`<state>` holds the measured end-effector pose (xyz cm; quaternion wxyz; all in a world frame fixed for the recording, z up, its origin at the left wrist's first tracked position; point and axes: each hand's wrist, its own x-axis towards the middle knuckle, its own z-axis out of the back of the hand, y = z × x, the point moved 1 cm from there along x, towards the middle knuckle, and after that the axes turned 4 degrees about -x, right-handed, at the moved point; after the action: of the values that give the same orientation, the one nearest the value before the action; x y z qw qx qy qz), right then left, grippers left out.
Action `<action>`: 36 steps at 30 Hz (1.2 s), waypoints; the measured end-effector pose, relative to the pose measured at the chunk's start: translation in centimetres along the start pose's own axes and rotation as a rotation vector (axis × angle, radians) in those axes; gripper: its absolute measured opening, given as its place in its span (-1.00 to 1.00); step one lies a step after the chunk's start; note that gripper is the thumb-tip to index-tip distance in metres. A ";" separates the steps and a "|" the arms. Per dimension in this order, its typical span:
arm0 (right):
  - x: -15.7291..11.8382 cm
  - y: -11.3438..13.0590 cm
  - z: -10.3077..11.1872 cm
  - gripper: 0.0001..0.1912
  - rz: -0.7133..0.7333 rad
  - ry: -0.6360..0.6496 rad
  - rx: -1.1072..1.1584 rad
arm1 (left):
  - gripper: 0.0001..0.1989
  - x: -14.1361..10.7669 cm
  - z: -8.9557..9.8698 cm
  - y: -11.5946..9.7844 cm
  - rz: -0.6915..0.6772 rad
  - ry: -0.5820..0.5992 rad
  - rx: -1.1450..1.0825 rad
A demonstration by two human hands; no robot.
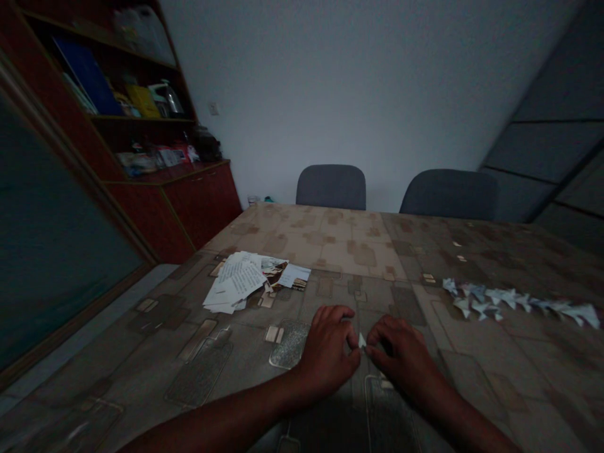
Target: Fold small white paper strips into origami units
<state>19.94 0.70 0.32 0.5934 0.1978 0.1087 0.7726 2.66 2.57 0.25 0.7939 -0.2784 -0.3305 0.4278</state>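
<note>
A small white piece of folded paper is between my two hands, just above the table. My left hand pinches its left side with thumb and forefinger, the other fingers curled above. From the other side, my right hand has its thumb and fingertips closed at the paper's right edge. Most of the paper is hidden by the fingertips. Farther to the right lies a row of several folded paper pieces with pointed ends. On the left is a loose pile of printed paper sheets, some overlapping.
The patterned tablecloth covers a wide table. Two grey chairs stand at its far side, before a pale wall. At left, a reddish-brown cabinet holds folders, a kettle and other household items.
</note>
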 end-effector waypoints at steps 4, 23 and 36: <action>0.0 -0.3 -0.2 -0.89 0.009 -0.006 0.068 | -0.80 -0.4 0.3 0.2 -0.104 0.018 0.006; 0.0 -0.4 1.2 -0.96 0.280 0.058 -0.010 | -0.90 0.1 0.4 0.1 -0.396 0.087 0.321; 0.0 0.2 1.7 -0.79 0.245 -0.016 0.095 | -0.93 0.4 1.4 0.2 -0.359 0.042 0.092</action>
<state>20.50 0.48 1.93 0.4852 0.2437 0.1153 0.8318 1.70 3.27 1.06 0.8762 -0.1874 -0.3382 0.2878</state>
